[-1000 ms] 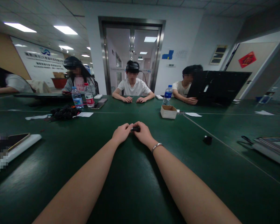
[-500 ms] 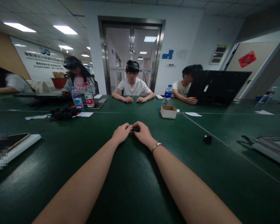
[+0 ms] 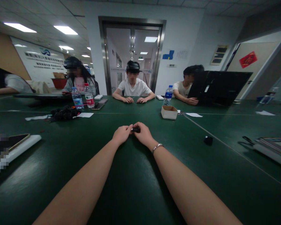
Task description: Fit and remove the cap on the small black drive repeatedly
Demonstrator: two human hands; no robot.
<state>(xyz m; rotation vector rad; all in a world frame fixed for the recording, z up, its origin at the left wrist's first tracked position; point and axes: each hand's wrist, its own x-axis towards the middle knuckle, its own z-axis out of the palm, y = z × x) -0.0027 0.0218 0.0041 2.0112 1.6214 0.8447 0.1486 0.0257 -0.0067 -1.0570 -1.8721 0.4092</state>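
Note:
A small dark object (image 3: 136, 129) lies between my hands, low over the green table (image 3: 131, 187). My right hand (image 3: 143, 134) is wrapped round it from the right, with a silver bracelet on the wrist. From the left, my left hand (image 3: 122, 135) reaches the object's left end with thumb and fingers pressed together. Its fingertips partly hide that end, where a light, shiny bit shows. The two hands nearly touch at the fingertips.
Ahead stand an open small box (image 3: 169, 112) and a water bottle (image 3: 168, 95). Two bottles, a phone and black cables (image 3: 64, 113) are front left. A small black object (image 3: 208, 140) lies right. Several people sit across the table, one behind a monitor (image 3: 221, 87).

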